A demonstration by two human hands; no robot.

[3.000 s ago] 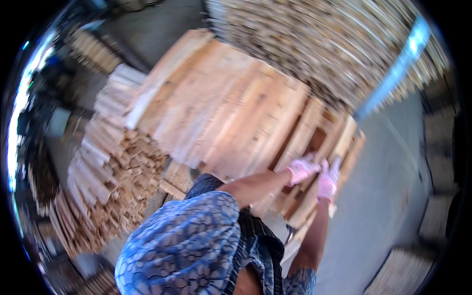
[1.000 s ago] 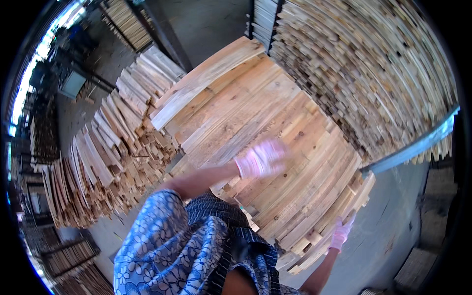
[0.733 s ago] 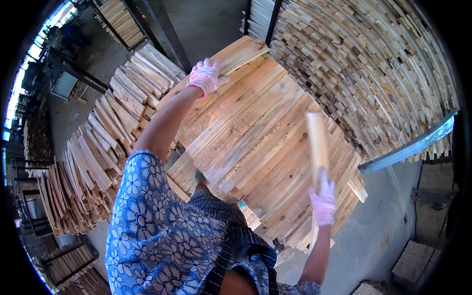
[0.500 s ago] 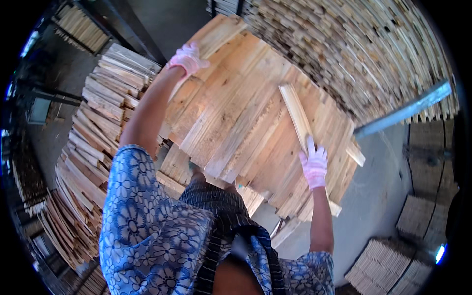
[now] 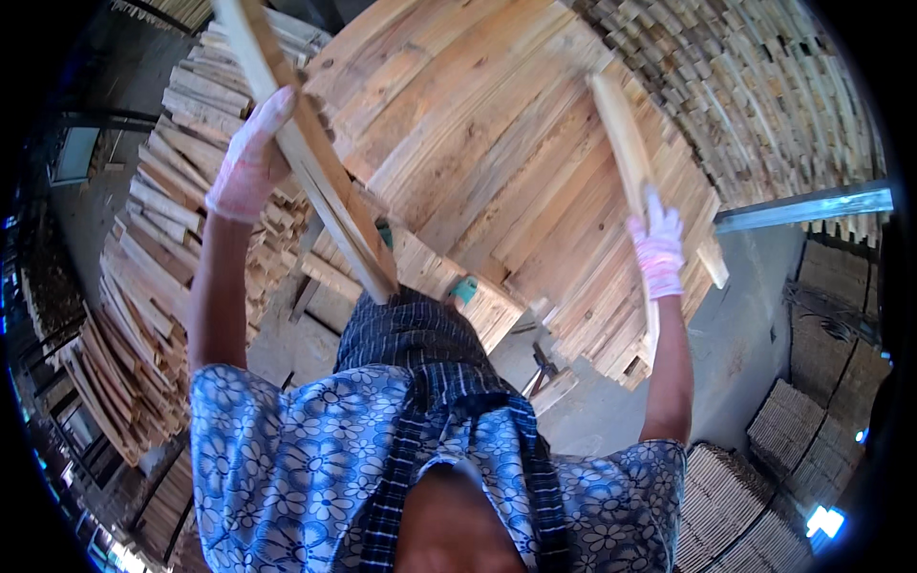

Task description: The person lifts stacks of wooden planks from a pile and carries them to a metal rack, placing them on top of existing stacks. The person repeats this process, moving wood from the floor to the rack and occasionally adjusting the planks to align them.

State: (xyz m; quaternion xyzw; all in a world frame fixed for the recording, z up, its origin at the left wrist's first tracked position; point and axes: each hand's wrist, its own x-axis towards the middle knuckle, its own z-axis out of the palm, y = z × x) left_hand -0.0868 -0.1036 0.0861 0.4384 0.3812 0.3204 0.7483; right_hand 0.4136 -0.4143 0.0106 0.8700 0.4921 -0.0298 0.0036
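Observation:
My left hand (image 5: 250, 160), in a pink-and-white glove, is closed around a long wooden plank (image 5: 330, 181). That plank is raised and tilted, its near end close to my apron and its far end beyond the upper edge. Over at the right, my gloved right hand (image 5: 657, 246) grips a narrow wooden strip (image 5: 621, 129), with its fingers extended along it. The strip slants over a broad layer of planks (image 5: 468, 143) laid side by side. Whether it touches them I cannot tell.
On the left stands a long stack of rough boards (image 5: 158, 258). A high wall of stacked wood (image 5: 755, 95) rises at the far right, beside a metal beam (image 5: 802, 207). Bundled slats (image 5: 726, 497) lie at the lower right. A green object (image 5: 464, 289) sits near my apron.
My left hand has come back toward me and lifted a plank off the layer's far left edge. My right hand has moved away and rightward with the strip. The view has shifted.

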